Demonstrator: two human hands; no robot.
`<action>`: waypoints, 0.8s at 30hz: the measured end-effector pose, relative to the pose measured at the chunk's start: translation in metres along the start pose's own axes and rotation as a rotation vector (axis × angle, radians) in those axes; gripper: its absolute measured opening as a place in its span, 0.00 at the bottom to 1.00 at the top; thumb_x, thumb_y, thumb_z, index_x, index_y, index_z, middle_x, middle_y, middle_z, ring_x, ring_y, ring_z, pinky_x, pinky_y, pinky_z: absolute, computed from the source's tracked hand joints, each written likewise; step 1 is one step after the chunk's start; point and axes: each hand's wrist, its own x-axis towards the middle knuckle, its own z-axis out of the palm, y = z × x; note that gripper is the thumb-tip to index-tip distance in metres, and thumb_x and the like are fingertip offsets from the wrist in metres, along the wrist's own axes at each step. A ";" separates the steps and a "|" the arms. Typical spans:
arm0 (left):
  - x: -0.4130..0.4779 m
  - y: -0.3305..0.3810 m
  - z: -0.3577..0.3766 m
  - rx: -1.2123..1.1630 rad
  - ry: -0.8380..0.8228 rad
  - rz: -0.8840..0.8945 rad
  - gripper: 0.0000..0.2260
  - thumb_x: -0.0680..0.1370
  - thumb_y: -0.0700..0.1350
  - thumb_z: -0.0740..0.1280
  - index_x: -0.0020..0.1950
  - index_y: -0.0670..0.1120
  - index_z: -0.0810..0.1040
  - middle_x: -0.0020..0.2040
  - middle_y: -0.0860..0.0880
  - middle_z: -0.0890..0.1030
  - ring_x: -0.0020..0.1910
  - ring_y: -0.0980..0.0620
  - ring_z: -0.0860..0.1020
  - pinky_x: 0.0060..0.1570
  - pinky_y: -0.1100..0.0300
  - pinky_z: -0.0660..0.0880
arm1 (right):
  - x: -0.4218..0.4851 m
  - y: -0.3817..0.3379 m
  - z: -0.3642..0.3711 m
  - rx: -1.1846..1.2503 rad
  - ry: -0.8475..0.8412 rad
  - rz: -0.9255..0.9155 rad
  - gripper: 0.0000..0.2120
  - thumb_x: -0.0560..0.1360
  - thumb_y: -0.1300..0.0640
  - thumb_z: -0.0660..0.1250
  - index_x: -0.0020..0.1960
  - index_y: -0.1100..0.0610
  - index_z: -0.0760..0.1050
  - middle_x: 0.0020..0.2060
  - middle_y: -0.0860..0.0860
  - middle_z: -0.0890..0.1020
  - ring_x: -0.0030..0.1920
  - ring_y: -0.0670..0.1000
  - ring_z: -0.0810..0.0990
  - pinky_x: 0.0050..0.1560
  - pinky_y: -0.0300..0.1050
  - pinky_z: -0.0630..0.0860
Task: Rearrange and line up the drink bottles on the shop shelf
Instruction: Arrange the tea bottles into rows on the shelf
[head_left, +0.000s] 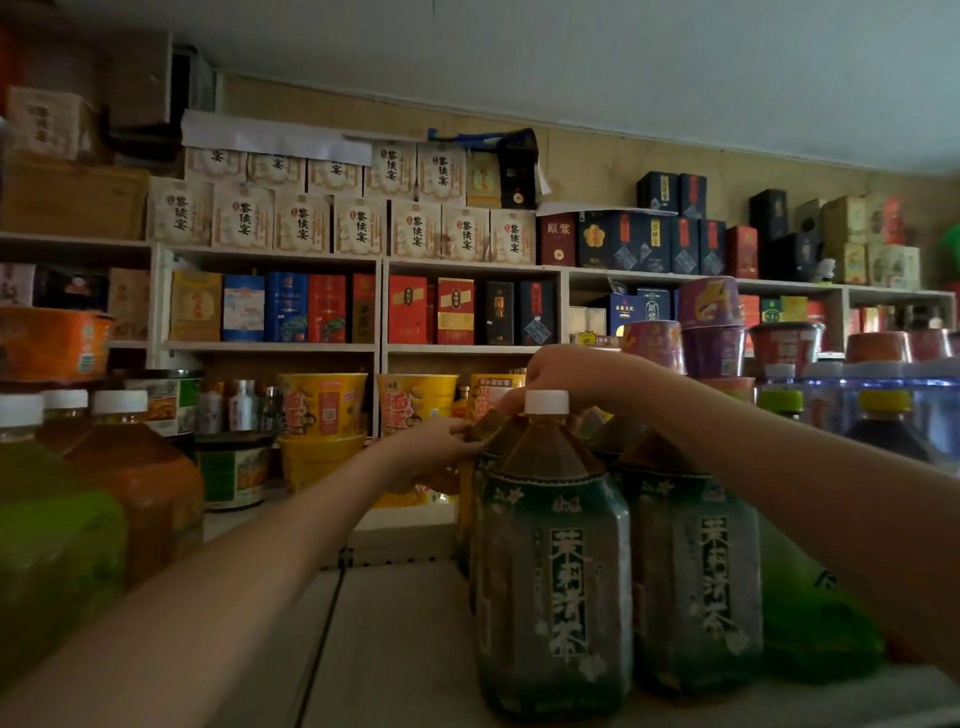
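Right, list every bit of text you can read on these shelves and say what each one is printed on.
"茉莉清茶": label of the front tea bottle and of the tea bottle beside it.
"黎侯宴": cream boxes on the top shelf.
"原浆": dark red box.
Too blurred to read: noodle cups, red and blue boxes, other bottle labels.

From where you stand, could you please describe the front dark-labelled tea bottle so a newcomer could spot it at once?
On the pale shelf in the foreground, a group of dark tea bottles stands right of the middle. It is the front bottle of that group, the only one there showing its white cap.
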 end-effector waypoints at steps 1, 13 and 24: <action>-0.001 -0.001 0.001 -0.027 0.004 -0.004 0.04 0.78 0.51 0.64 0.51 0.58 0.75 0.39 0.55 0.84 0.39 0.55 0.83 0.35 0.60 0.79 | -0.003 -0.001 0.000 0.008 -0.010 0.014 0.13 0.75 0.49 0.67 0.38 0.58 0.75 0.26 0.48 0.80 0.24 0.41 0.79 0.22 0.31 0.70; -0.040 0.008 0.052 -0.682 0.098 -0.117 0.19 0.77 0.62 0.60 0.53 0.47 0.77 0.47 0.44 0.83 0.48 0.44 0.81 0.48 0.52 0.77 | -0.057 -0.010 0.003 0.439 0.069 0.184 0.23 0.80 0.44 0.56 0.63 0.62 0.71 0.57 0.57 0.77 0.55 0.55 0.77 0.51 0.48 0.75; -0.080 0.034 0.076 -0.841 0.091 -0.110 0.34 0.75 0.70 0.50 0.34 0.48 0.86 0.38 0.42 0.85 0.35 0.45 0.84 0.35 0.56 0.76 | -0.098 -0.026 0.042 0.829 0.169 0.164 0.35 0.74 0.29 0.47 0.63 0.54 0.73 0.52 0.55 0.81 0.54 0.54 0.78 0.61 0.52 0.70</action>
